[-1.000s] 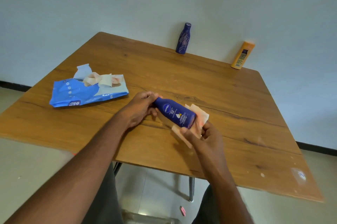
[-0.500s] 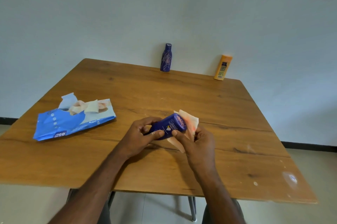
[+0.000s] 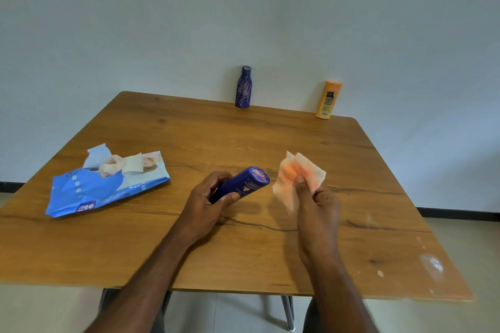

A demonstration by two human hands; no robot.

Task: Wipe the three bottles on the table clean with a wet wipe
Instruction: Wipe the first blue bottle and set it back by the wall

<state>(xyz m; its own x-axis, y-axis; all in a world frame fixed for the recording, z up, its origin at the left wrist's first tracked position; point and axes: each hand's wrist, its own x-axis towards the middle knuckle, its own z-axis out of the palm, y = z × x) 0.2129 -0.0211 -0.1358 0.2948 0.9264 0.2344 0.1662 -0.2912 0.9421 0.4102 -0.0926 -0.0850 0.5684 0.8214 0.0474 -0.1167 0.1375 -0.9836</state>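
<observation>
My left hand [image 3: 208,202] grips a dark blue lotion bottle [image 3: 244,182] by its cap end, its base tilted up and to the right above the wooden table [image 3: 243,257]. My right hand [image 3: 316,205] pinches a white wet wipe [image 3: 297,178] stained orange, held a short way right of the bottle and apart from it. A second dark blue bottle [image 3: 244,87] with scribbled marks stands upright at the table's far edge by the wall. An orange bottle [image 3: 328,99] stands upright to its right, near the far right corner.
A blue wet-wipe pack [image 3: 102,189] lies on the left of the table, its flap open and wipes sticking out. The white wall rises directly behind the far edge. Pale smudges mark the table's near right corner [image 3: 433,265].
My right hand has pulled the wipe off the bottle and moved it to the right. The left hand still holds the bottle, its base now raised. The camera has tilted up.
</observation>
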